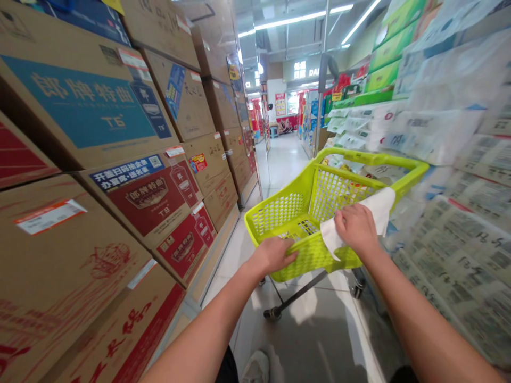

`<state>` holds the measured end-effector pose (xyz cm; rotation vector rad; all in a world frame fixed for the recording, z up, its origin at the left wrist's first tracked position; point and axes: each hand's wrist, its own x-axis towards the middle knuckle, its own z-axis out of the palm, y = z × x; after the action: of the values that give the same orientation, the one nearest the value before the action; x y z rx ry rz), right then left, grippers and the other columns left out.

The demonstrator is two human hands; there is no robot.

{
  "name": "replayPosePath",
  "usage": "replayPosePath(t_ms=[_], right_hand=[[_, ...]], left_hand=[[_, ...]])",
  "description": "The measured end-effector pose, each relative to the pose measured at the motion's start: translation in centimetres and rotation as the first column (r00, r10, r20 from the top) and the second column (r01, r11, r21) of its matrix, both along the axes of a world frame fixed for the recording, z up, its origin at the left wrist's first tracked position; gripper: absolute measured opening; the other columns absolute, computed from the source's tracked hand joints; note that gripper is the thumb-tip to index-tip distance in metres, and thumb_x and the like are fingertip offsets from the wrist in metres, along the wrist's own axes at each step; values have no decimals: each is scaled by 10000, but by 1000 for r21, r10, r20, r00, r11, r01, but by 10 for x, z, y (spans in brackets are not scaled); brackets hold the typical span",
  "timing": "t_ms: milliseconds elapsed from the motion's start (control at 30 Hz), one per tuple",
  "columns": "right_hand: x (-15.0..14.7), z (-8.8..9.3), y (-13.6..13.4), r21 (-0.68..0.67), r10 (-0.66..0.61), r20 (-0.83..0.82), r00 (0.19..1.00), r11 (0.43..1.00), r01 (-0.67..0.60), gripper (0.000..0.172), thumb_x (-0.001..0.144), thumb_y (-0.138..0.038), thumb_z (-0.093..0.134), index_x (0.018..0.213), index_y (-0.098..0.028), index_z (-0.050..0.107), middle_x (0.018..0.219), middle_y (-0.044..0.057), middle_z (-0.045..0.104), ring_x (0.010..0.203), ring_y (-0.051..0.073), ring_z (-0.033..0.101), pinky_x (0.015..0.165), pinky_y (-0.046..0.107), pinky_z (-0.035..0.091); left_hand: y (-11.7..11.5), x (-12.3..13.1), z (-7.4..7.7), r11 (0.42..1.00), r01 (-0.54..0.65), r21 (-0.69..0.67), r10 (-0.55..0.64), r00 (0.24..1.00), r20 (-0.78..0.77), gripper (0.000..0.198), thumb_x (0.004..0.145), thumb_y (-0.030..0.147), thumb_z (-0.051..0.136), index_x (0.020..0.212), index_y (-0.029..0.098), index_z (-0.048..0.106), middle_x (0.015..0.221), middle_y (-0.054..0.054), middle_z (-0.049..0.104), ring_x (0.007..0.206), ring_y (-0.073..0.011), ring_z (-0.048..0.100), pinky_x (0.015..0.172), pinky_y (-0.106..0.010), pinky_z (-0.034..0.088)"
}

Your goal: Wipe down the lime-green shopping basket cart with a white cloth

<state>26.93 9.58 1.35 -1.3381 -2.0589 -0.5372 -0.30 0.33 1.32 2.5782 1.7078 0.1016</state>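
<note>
A lime-green plastic shopping cart (303, 205) on small wheels stands in a shop aisle just in front of me. My left hand (275, 254) is closed over its near rim. My right hand (355, 229) presses a white cloth (379, 210) against the near right part of the rim, fingers curled over the cloth. Some packaged goods show dimly through the cart's mesh.
Stacked brown cardboard cartons (120, 175) with red and blue labels wall the left side. Shelves of wrapped paper packs (451, 159) line the right. The tiled aisle (279, 154) runs ahead to far shelves. A shoe tip (255, 367) shows below.
</note>
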Motion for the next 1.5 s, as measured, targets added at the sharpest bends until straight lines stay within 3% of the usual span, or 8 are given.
replayPosePath(t_ms=[300,400,633,733,933,1067,1233,1500], right_hand=[[-92,-21,-70,-65,356,90,930,934,-351,275,1033,-388,519,1057,-177,693,1007,103,678,1002,276,529,982,414,333],[-73,-17,-54,-51,356,153,922,934,-353,274,1048,-368,486,1004,-193,692,945,92,660,950,269,522,936,408,339],[6,0,-7,113,-4,43,999,994,-1,323,1036,-306,440,856,-199,686,873,103,632,925,285,493,966,441,335],[-29,-6,-34,57,47,51,998,997,-50,344,1045,-368,448,882,-197,697,886,108,632,941,290,493,1007,461,320],[-101,-17,-85,-91,406,52,912,912,-401,368,1013,-473,550,1195,-186,692,1086,121,685,1073,296,526,1036,442,307],[-50,-3,-49,-33,261,72,963,965,-260,371,1060,-333,450,782,-207,663,763,69,651,812,236,513,849,393,329],[9,2,-10,204,-42,-21,999,978,45,366,1026,-270,461,695,-217,609,716,79,645,825,254,506,916,412,335],[-107,-20,-84,-27,312,65,948,950,-311,257,1014,-395,547,968,-183,685,931,93,689,946,268,531,941,416,326]], left_hand=[[-2,-19,4,992,-123,-11,122,959,256,508,1077,518,290,1151,230,701,1135,-96,780,1079,-286,720,929,-387,529],[8,-34,2,988,-147,-54,156,930,334,548,1075,569,283,1072,225,710,1117,-93,783,1045,-269,716,916,-369,525],[11,-45,0,991,-81,-107,108,954,278,740,1054,682,213,698,194,640,695,-77,694,646,-203,642,625,-308,411],[8,-42,-1,987,-135,-87,152,958,243,734,1074,624,194,766,183,694,788,-108,744,732,-224,693,683,-313,449],[14,-50,-4,978,-150,-145,183,950,254,640,1071,548,264,936,163,758,1018,-143,798,948,-271,744,841,-351,518],[16,-58,-1,969,-100,-227,164,945,283,621,1060,556,286,979,170,766,1085,-118,801,968,-260,744,863,-337,529],[8,-42,4,972,-141,-191,176,967,184,714,1065,594,201,980,176,773,1063,-131,798,946,-274,744,806,-345,522],[10,-29,3,981,-147,-125,161,980,113,643,1077,495,213,1001,179,768,1103,-137,793,1002,-267,735,810,-345,506]])
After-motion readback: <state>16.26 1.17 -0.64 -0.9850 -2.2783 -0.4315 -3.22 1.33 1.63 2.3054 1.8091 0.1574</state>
